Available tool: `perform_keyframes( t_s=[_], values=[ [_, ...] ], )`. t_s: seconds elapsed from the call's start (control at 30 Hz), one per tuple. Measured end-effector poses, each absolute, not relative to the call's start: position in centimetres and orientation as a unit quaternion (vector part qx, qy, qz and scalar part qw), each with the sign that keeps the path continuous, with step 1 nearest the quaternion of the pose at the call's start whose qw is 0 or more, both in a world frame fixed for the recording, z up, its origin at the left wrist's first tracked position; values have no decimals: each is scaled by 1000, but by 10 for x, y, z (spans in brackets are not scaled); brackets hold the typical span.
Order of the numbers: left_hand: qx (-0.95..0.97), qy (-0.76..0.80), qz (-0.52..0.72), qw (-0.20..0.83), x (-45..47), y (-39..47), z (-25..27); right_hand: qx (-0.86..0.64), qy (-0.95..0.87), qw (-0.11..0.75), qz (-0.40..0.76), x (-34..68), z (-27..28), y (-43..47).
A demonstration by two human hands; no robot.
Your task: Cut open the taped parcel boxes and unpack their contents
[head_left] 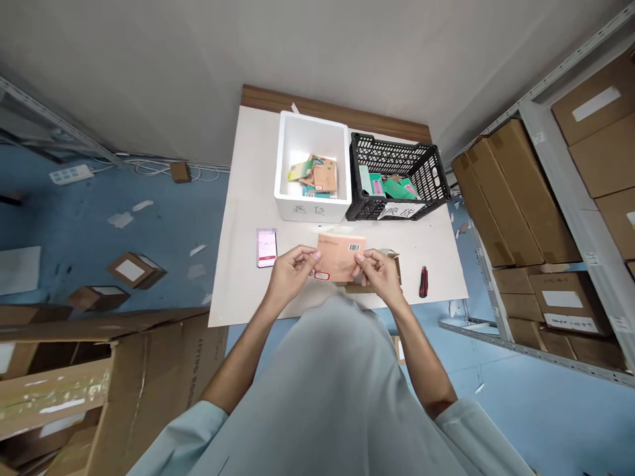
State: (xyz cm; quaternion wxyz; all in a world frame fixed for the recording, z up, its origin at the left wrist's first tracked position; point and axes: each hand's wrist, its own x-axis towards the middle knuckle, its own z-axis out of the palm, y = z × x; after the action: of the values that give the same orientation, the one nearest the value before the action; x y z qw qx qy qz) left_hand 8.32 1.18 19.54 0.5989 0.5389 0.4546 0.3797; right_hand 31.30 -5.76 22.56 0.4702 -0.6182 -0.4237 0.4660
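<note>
An orange flat packet [341, 256] with a barcode and a small red-outlined label is stretched between my two hands above the near side of the table. My left hand [294, 268] pinches its left edge, thumb on top. At its right edge, my right hand [380, 272] grips it the same way. Partly hidden under the packet and my right hand is a brown cardboard box [360, 289]. Beyond my hands stand a white foam box [312, 208] with several orange, yellow and teal packets inside, and a black plastic crate [399, 158] holding green and pink packages.
A phone [266, 248] with a lit screen lies left on the white table [238, 284]. To the right lies a red and black utility knife [423, 282]. Cardboard boxes [526, 198] fill the right shelving; a large carton [163, 363] stands at the lower left.
</note>
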Motion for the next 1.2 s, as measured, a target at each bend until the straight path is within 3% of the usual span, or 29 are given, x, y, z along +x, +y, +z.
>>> perform_keyframes(
  t_s=[0.33, 0.8, 1.2],
  values=[
    [503, 465, 360, 633, 84, 25, 173, -627, -392, 486, 465, 314, 187, -49],
    [525, 444, 450, 570, 107, 96, 240, -543, -385, 588, 460, 324, 227, 42],
    [531, 473, 399, 579, 128, 74, 207, -586, -338, 562, 476, 339, 205, 12]
  ],
)
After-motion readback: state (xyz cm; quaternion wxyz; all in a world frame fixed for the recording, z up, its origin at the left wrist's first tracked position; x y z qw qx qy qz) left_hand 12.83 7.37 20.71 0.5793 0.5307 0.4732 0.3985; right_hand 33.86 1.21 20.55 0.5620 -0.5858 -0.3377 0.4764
